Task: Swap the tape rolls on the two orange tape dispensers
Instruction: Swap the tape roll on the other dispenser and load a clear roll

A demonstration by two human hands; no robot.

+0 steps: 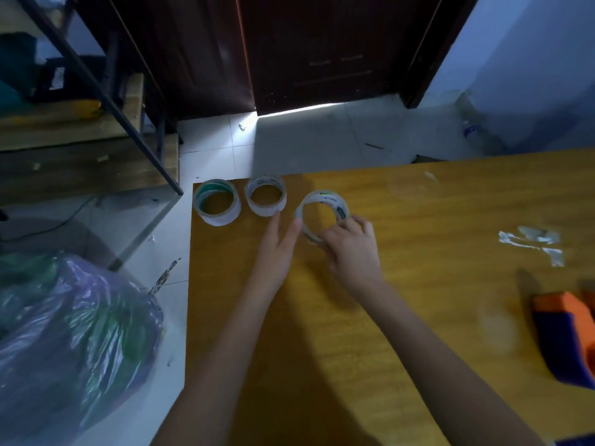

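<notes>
Three clear tape rolls stand on the wooden table (pixel 418 284) near its far left corner. The leftmost roll (pixel 217 202) has a green-lined core. A second roll (pixel 265 196) sits just right of it. My right hand (pixel 352 249) grips the near right rim of the third roll (pixel 323 215). My left hand (pixel 277 249) lies with fingers spread, its fingertips touching that roll's left side. An orange and blue tape dispenser (pixel 566 336) lies at the table's right edge, partly cut off by the frame.
Crumpled strips of used tape (pixel 534 243) stick to the table at the right. Left of the table, on the tiled floor, sits a bulging plastic bag (pixel 74 342). A metal-framed shelf (pixel 90 140) stands at the back left, a dark door (pixel 322 53) behind.
</notes>
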